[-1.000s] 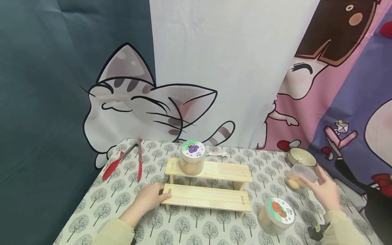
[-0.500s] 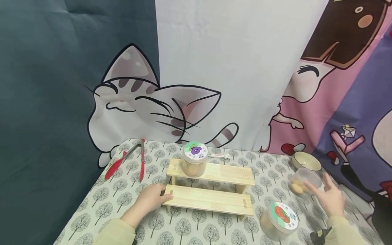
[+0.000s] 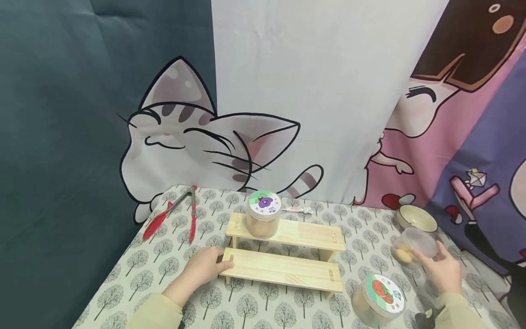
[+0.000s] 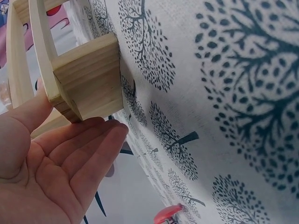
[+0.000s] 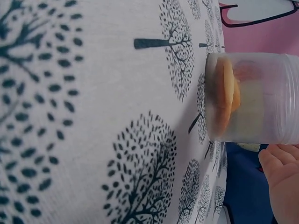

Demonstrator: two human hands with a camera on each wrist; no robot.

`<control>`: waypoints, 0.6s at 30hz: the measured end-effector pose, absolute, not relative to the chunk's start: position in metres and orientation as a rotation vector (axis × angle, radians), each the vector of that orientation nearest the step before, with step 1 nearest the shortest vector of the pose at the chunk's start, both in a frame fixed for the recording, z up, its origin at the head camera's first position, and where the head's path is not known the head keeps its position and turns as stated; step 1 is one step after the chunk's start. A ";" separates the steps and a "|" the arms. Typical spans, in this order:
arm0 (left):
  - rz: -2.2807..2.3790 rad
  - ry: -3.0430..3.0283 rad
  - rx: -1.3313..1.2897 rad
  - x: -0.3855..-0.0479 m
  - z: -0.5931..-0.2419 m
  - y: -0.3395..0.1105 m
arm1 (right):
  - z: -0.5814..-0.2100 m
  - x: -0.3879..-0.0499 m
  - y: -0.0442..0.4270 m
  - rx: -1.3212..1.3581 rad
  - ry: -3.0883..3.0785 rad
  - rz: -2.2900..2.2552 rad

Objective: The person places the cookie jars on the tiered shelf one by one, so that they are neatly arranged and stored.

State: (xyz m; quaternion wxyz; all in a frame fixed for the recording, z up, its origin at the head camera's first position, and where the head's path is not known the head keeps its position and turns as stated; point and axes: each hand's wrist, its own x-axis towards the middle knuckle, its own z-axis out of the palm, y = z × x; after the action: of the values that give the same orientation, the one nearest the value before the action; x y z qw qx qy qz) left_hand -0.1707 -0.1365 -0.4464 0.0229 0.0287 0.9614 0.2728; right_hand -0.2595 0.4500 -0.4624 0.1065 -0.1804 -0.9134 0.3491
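Observation:
My left hand [image 3: 205, 266] grips the left end of a two-tier wooden rack [image 3: 283, 269], thumb on the lower board's top and fingers against its end; the left wrist view shows this hold close up. A lidded jar with a purple picture [image 3: 263, 214] stands on the upper board. At the right, my right hand [image 3: 444, 269] is beside a clear plastic jar [image 3: 421, 242] with yellow-orange rounded pieces [image 3: 404, 253] inside. Its thumb is at the jar's near side. In the right wrist view the fingers [image 5: 282, 161] lie loose beside the jar wall, apparently just apart from it.
A lidded jar with a tomato picture [image 3: 378, 299] stands in front of the right hand. A cream bowl [image 3: 417, 219] is behind the clear jar. Red-tipped tongs [image 3: 174, 210] lie at the back left, and a small white-handled tool [image 3: 299, 210] lies behind the rack.
The right hand's fingers have come lower beside the clear jar and are less spread. The left hand keeps its hold on the rack. The head view has shifted slightly.

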 end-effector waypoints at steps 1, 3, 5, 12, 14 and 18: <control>0.846 2.977 0.089 -0.171 -0.446 -0.136 | -0.463 -0.259 0.450 -0.528 -2.690 1.023; 0.845 2.976 0.086 -0.171 -0.446 -0.136 | -0.464 -0.259 0.451 -0.520 -2.700 1.010; 0.842 2.977 0.088 -0.171 -0.446 -0.136 | -0.465 -0.259 0.451 -0.522 -2.698 1.028; 0.844 2.983 0.093 -0.171 -0.448 -0.136 | -0.468 -0.260 0.451 -0.553 -2.621 1.157; 0.849 2.984 0.086 -0.171 -0.448 -0.136 | -0.468 -0.260 0.451 -0.555 -2.617 1.176; 0.846 2.984 0.089 -0.171 -0.448 -0.137 | -0.468 -0.259 0.451 -0.567 -2.612 1.223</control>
State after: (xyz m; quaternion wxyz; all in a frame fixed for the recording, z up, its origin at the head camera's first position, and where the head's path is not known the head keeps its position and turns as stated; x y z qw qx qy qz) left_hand -0.1708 -0.1366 -0.4478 0.0195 0.0287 0.9614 0.2728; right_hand -0.2591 0.4511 -0.4682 0.1009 -0.1918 -0.8842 0.4138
